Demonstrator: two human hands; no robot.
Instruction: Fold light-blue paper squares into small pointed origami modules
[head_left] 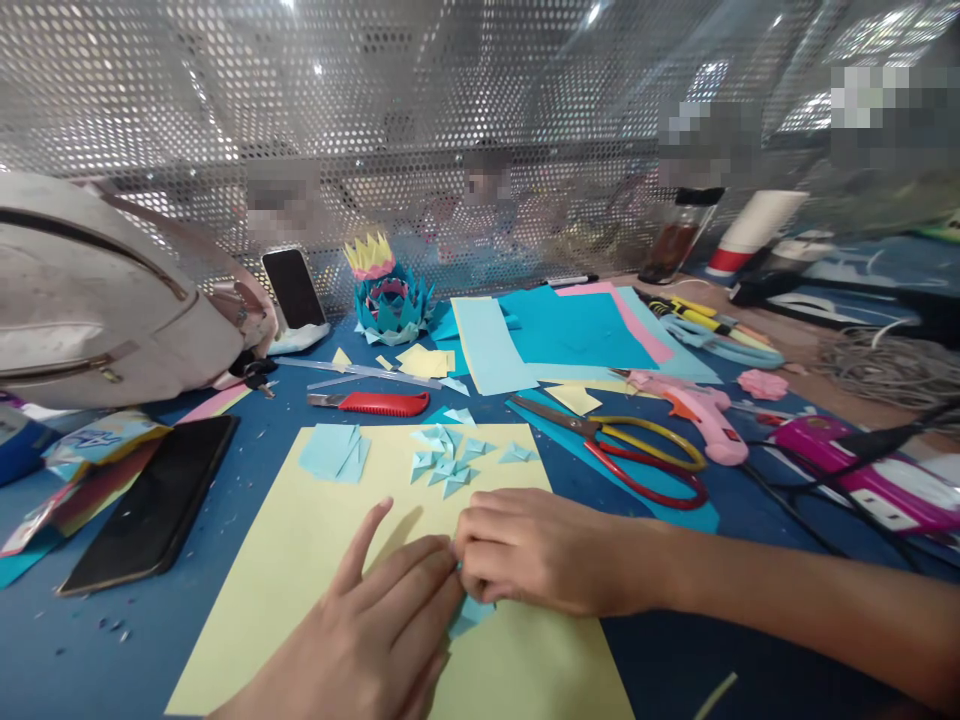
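A small light-blue piece of paper (471, 614) lies under my fingers on a large pale-yellow sheet (277, 600). My right hand (536, 550) is closed, its curled fingers pinching the paper's upper edge. Beside it, my left hand (386, 625) presses on the same piece with fingers stretched flat and thumb raised. Part of the paper is hidden by both hands. Just beyond them sit several folded light-blue paper triangles (444, 468). A stack of light-blue paper squares (334, 453) rests at the sheet's far left.
Scissors (600, 428), a red utility knife (382, 403) and a pink glue gun (697, 405) surround the sheet. Behind stands a layered paper model (394, 305) near coloured sheets (577, 325). At left are a phone (154, 510) and a backpack (112, 300); a magenta power strip (862, 475) lies right.
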